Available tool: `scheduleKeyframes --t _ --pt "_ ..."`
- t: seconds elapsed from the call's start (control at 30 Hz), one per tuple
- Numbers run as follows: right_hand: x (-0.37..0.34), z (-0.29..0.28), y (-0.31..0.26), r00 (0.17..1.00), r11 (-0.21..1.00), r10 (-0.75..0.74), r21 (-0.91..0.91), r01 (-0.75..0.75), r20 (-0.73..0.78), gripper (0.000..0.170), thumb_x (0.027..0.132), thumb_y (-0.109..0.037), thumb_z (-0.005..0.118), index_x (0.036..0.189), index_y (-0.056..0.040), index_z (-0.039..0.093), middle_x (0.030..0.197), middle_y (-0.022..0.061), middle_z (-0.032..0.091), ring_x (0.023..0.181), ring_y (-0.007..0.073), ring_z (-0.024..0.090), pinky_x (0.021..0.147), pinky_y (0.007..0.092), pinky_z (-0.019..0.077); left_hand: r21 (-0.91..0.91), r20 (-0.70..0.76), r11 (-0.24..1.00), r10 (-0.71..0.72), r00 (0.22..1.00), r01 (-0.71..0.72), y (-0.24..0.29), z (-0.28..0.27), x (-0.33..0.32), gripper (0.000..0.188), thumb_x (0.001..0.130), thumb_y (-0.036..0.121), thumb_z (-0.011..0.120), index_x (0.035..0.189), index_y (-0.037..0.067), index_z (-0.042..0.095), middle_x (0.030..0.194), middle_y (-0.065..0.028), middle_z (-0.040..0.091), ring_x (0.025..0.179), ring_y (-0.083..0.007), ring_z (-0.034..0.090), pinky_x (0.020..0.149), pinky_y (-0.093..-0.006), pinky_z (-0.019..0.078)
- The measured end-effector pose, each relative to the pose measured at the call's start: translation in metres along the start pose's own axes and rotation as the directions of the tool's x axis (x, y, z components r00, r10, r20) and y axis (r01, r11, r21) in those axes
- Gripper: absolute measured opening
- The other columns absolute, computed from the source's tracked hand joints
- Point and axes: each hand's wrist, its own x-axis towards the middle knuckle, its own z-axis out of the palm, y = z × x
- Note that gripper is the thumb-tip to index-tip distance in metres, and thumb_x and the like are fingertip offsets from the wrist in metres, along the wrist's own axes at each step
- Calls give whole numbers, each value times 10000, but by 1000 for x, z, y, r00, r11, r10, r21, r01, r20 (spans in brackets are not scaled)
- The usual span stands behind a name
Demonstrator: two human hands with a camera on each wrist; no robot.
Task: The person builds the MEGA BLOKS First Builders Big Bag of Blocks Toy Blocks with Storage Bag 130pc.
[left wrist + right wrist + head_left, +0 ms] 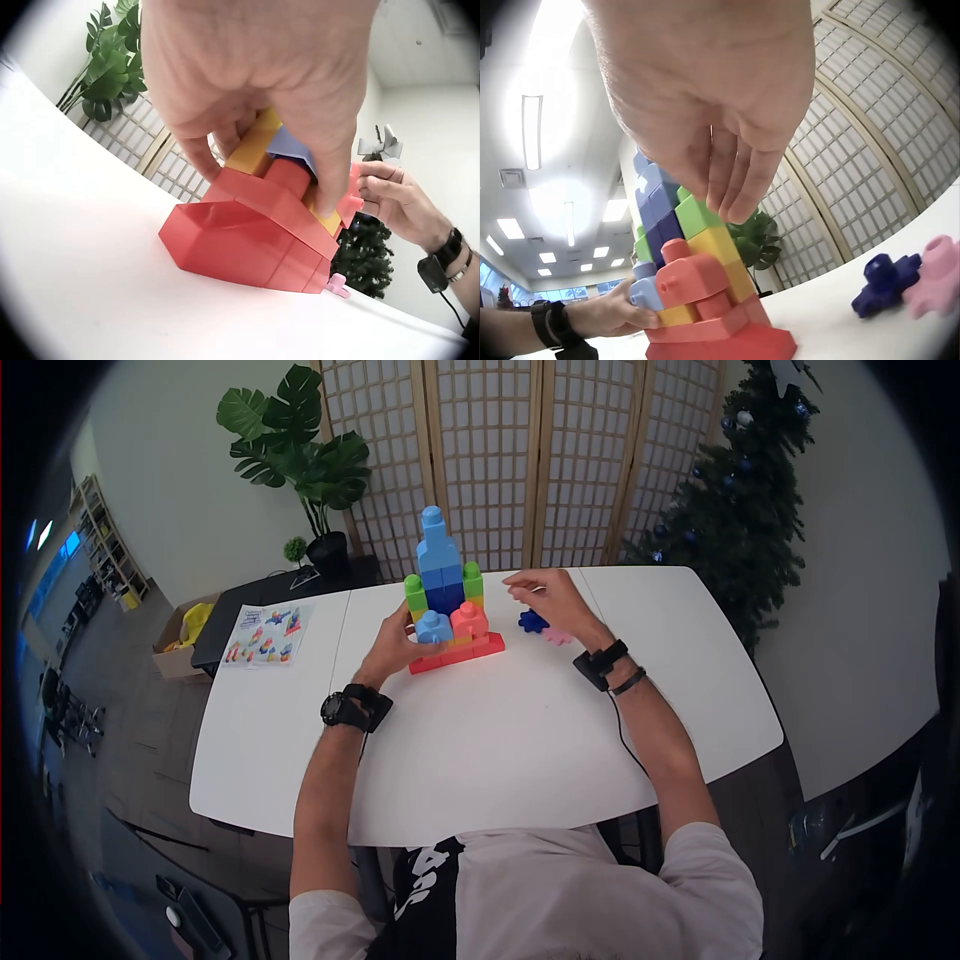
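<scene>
A tower of toy building blocks (440, 568) stands on the white table, light blue at the top and dark blue below. Green and yellow blocks flank it, over a red base (457, 653). Low at its left side, my left hand (388, 650) grips the tower, thumb in front and fingers behind. Beside the thumb sits a small light blue block (432, 627), and to its right a coral-red one (694, 276). My right hand (553, 602) hovers to the right of the tower, fingers loosely bent and holding nothing.
A dark blue gear-shaped piece (532, 621) and a pink one (557, 637) lie right of the tower, under the right hand. A printed picture sheet (266, 635) lies at the table's left. Behind stand a folding screen (490, 460) and a potted plant (325, 550).
</scene>
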Motion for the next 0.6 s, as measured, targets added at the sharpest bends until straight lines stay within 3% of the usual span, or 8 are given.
scheduleKeyframes --t 0.07,0.1,0.17,0.4,0.5,0.57,0.6 --pt "-1 -19 28 999 969 -5 -248 14 35 234 970 -76 712 1184 -17 786 1118 175 791 983 295 767 895 396 619 15 -13 1000 1 1000 -1 -1 0 2 796 790 164 944 1476 88 547 1355 -72 700 1277 -225 667 1175 -434 486" --pt "-5 -25 42 999 969 -1 -247 10 37 234 970 -76 712 1184 -17 786 1118 175 791 983 295 767 895 396 619 35 -19 999 8 1000 -7 -1 0 3 819 787 188 947 1485 85 533 1347 -86 709 1272 -232 676 1161 -438 505" --pt "-9 -32 61 995 887 37 -463 11 94 251 967 -73 698 1199 -21 778 1183 187 771 1071 345 739 963 420 600 39 -36 999 18 999 -17 0 1 3 804 789 185 943 1474 82 535 1341 -89 710 1266 -234 680 1158 -439 510" --pt "-15 -6 79 995 870 -39 -486 82 97 240 940 -71 705 1163 -17 773 1170 192 742 1171 390 674 1021 445 568 68 -145 998 28 989 -19 -6 8 6 733 786 180 946 1393 68 551 1277 -93 723 1192 -240 709 1112 -427 538" --pt "-6 -2 66 977 822 -6 -555 126 213 227 920 -32 706 1138 2 759 1103 186 740 1059 362 716 947 449 599 93 -179 996 12 984 5 -10 11 4 813 776 163 960 1455 68 523 1288 -89 713 1199 -222 703 1089 -414 553" --pt "-5 -2 19 935 876 301 -443 -193 188 231 877 20 730 1107 15 742 1060 169 739 909 292 743 849 403 626 107 -214 994 47 976 -25 -7 17 1 779 764 160 964 1389 53 511 1241 -113 717 1164 -247 715 1046 -416 571" --pt "-4 3 19 934 874 302 -446 -192 191 231 877 20 730 1107 15 742 1060 169 739 909 292 743 849 403 626 120 -243 991 85 966 -58 -5 19 0 747 752 157 968 1322 38 499 1194 -137 721 1129 -272 727 1002 -417 588"
